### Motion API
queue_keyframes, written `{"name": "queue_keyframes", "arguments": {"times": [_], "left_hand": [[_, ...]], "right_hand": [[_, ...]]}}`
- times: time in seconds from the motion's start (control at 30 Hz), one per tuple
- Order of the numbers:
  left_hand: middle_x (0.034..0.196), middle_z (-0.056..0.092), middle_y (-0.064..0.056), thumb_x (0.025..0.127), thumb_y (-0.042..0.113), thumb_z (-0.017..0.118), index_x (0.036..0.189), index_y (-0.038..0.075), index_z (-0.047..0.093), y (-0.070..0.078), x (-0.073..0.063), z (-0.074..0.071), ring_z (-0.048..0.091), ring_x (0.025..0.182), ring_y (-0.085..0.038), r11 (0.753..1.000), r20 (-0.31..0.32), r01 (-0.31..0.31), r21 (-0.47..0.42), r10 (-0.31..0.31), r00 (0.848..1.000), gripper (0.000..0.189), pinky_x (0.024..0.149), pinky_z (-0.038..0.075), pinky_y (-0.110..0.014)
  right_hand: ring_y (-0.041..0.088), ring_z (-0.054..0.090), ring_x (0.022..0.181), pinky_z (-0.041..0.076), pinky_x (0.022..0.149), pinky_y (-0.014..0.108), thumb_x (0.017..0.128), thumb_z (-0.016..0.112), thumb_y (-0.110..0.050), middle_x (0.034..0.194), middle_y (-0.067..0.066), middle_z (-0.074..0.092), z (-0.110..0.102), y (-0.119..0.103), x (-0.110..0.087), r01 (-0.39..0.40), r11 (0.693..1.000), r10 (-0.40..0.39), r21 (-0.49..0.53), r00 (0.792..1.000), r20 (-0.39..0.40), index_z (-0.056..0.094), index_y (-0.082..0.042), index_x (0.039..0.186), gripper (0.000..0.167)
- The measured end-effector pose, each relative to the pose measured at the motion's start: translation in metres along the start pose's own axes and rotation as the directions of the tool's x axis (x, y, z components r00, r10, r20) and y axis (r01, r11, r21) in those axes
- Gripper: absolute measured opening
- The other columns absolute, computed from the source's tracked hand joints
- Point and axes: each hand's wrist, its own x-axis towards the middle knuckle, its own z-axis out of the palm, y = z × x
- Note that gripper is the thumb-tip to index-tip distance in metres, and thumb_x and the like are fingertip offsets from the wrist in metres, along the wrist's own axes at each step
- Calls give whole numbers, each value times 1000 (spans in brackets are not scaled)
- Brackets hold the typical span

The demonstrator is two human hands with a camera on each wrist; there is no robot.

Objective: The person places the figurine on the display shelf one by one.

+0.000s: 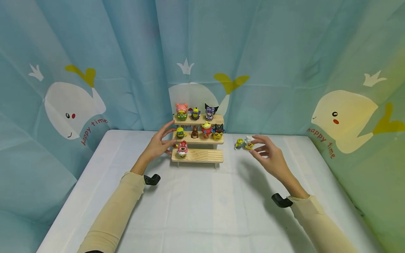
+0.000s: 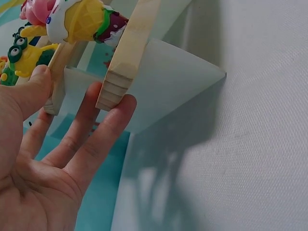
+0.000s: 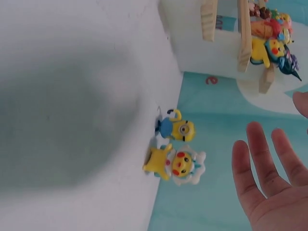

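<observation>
My left hand (image 1: 156, 143) is at the left end of a three-tier wooden display shelf (image 1: 202, 155). Its spread fingers touch the plank ends, as the left wrist view shows, and the thumb lies by the middle plank near a minion figure (image 2: 30, 57). On the table right of the shelf stand a yellow figure in a white fluffy hood (image 3: 174, 163) and a minion figure with blue overalls (image 3: 178, 129). My right hand (image 1: 267, 154) hovers beside the hooded figure, fingers apart; in the right wrist view a gap separates them.
The top tier bears a pink figure (image 1: 181, 111), a purple-winged figure (image 1: 195, 113) and a black-eared figure (image 1: 210, 112). Several figures stand on the middle tier, including a brown one (image 1: 194, 132). A pink figure (image 1: 182, 149) stands at the bottom tier's left. A whale-print curtain (image 1: 272, 56) hangs behind.
</observation>
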Motion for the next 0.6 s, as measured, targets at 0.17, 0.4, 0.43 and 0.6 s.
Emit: {"name": "queue_keyframes", "arguments": {"times": [0.17,0.4,0.43,0.6], "left_hand": [[162,30,-27,102,1,62,165,22,24,2,0,1,74,91,-35,1000,-1,-6,5,6,1000,77,70,54,-72],[163,31,-25,102,2,62,165,25,24,3,0,1,74,95,-37,1000,-2,4,3,-4,1000,77,71,54,-72],[163,32,-24,102,2,62,165,25,24,3,0,1,73,96,-38,1000,-2,4,5,-4,1000,77,71,54,-72],[163,34,-20,103,3,62,165,27,24,3,0,1,72,97,-43,1000,-6,11,10,-11,1000,77,71,54,-73]], "right_hand": [[20,71,91,56,77,13,92,75,3,119,17,70,-7,13,7,-8,1000,9,-25,999,44,55,-9,144,57],[35,72,93,55,74,13,95,73,-2,122,21,67,-15,29,19,-50,996,56,-78,995,83,53,-8,145,53],[37,72,93,55,73,13,96,72,-3,122,21,67,-15,31,20,-61,995,68,-82,994,86,54,-8,145,53],[40,71,95,54,70,14,97,72,-5,124,22,66,-16,37,23,-104,992,111,-72,989,100,54,-9,144,51]]}}
